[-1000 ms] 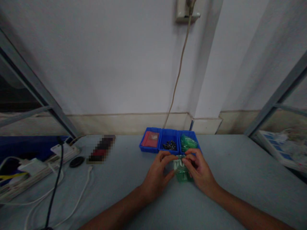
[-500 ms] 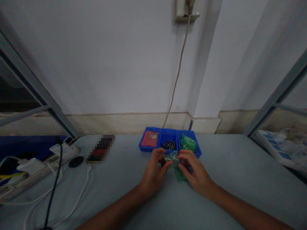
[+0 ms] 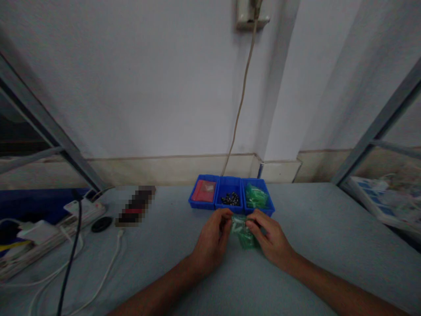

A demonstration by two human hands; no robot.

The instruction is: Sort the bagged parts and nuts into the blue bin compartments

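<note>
Green, see-through plastic makes up the crinkled flat pouch (image 3: 239, 224) between the two hands, in front of the blue bins; whether its lower end touches the table cannot be told. The right hand (image 3: 273, 240) pinches its upper right part between thumb and forefinger. The left hand (image 3: 210, 243) is curled at the pouch's left edge, thumb and forefinger close to the film; the fingertips are partly hidden, so I cannot tell how firmly they grip, if at all. The step in hand looks like fingertip handling of the pouch's upper part. The next move, I judge, calls for a light, steady pinch by the right hand, since such thin film would slip or crease easily.

Just beyond stand three blue rectangular plastic bins (image 3: 201, 205) side by side: the left holds a flat red packet (image 3: 198, 193) with a small clear packet (image 3: 208, 187) on top, the middle a heap of small black-and-silver pieces (image 3: 231, 199), the right bunched green plastic film (image 3: 256, 196). Well to the left on the grey table (image 3: 315, 228) lie a round black disc (image 3: 101, 224) and a white cable (image 3: 110, 263).
</note>
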